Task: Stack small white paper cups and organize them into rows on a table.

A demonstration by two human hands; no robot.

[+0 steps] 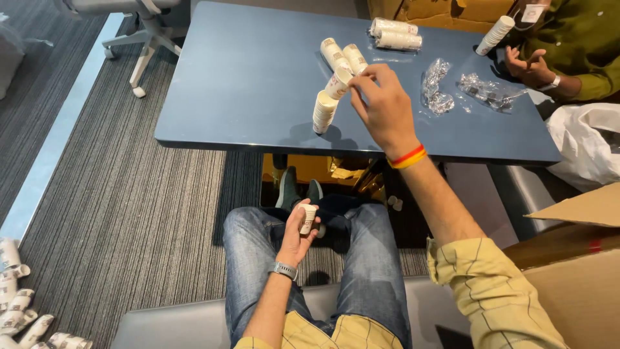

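One dark blue rectangular table [245, 84] filled the far middle of the scene, standing on grey striped carpet [129, 207]. One brown cardboard box [575, 271] sat at the near right, and one white office chair base [145, 39] showed at the far left. A second person in an olive green sleeve [581, 45] sat at the far right corner of the table, one open palm [529, 64] turned upward; beside that hand leaned one long white stack of paper cups [495, 34].

On the table lay two crumpled clear plastic wrappers [437, 87], right of centre. At the far edge rested two wrapped sleeves of cups [395, 33] lying on their sides. Nearer the middle, two short white stacks [343, 55] lay tilted together, and just below them one upright stack of white paper cups [323, 111] stood near the table's near edge.

The right hand [381, 103], with a red and yellow band at the wrist, reached over the table, its fingers pinched on one white paper cup with a printed pattern [338, 83], held tilted just above the upright stack. The left hand [297, 232], wearing a grey wristwatch, rested over the lap in blue jeans, fingers curled around a small nested stack of paper cups [309, 218].

More cups [19, 310] lay scattered on the floor at the near left, too many and too cut off to count.
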